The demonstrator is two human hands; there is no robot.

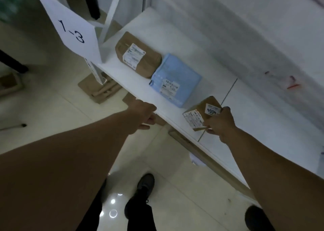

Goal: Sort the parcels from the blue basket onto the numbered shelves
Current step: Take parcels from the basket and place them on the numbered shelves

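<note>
Right hand (221, 124) holding a small brown box (201, 113), fingers and thumb closed narrowly round its near corner. The box is tilted, its lower edge at the front lip of the white shelf (175, 38); the white sticker reading 4004 (212, 109) faces up, probably so that the number can be read once the box is set down.

Positions are given from the blue parcel (175, 80), which lies flat on the shelf. The box is just beside it, to the right and nearer the person. A brown paper parcel (138, 55) abuts it on the far left. The left hand (143, 115) is at the shelf's lip, left and in front, fingers curled; whether it grips the lip or only steadies against it cannot be told. The "1-3" sign (70, 29) hangs well to the left. The blue basket is out of view.
</note>
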